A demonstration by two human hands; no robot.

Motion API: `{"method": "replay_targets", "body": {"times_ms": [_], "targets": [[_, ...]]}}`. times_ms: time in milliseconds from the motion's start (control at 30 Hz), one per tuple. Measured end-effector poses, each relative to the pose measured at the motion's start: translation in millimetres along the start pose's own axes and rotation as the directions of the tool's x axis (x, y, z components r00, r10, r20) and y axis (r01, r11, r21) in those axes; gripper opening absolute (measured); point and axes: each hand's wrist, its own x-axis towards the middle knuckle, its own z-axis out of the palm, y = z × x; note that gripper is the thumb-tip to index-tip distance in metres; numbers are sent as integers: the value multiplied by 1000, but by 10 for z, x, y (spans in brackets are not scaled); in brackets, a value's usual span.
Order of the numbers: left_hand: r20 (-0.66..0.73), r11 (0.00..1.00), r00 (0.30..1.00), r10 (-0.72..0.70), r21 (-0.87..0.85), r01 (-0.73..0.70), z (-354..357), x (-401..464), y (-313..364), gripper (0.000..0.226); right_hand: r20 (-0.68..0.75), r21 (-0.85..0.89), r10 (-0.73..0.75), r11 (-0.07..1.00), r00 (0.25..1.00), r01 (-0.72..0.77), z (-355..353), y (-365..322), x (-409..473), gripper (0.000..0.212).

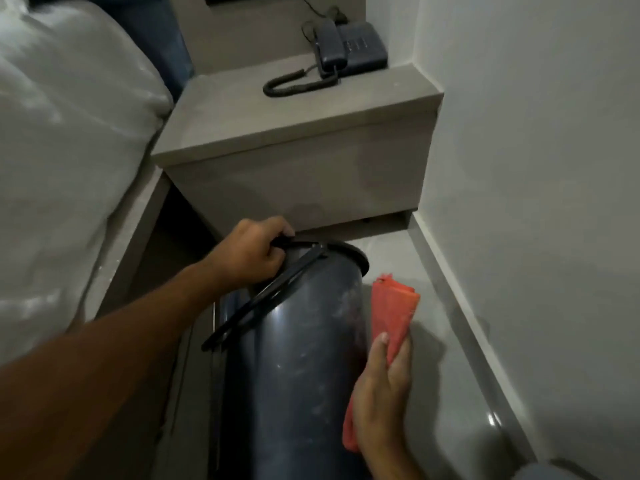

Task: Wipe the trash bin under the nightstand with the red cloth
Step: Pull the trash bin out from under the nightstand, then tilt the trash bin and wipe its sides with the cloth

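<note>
A dark blue-grey trash bin (301,358) with a black rim ring is tilted toward me, its top pointing at the nightstand (294,161). My left hand (249,254) grips the black rim at the bin's far left edge. My right hand (381,393) holds a folded red cloth (391,313) flat against the bin's right side. Dusty streaks show on the bin's wall. The bin's bottom is out of view below.
A dark corded phone (349,46) sits on the nightstand top. A bed with white bedding (62,133) lies to the left. A white wall (536,168) with a baseboard runs close on the right, over a grey glossy floor (450,393).
</note>
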Motion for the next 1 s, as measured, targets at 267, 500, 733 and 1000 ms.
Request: {"method": "replay_targets", "body": {"times_ms": [267, 500, 733, 1000], "targets": [[79, 943, 973, 218, 241, -230, -185, 131, 230, 26, -17, 97, 13, 995, 1000, -12, 40, 74, -77, 54], [-96, 951, 964, 248, 211, -224, -516, 217, 250, 31, 49, 64, -103, 993, 993, 99, 7, 65, 128, 50], [-150, 974, 969, 194, 149, -172, -441, -21, 124, 31, 214, -350, -676, 621, 705, 702, -12, 456, -120, 56], [37, 967, 968, 248, 50, -250, -604, -37, 270, 51, 383, -619, -769, 198, 512, 760, 20, 812, -311, 46]]}}
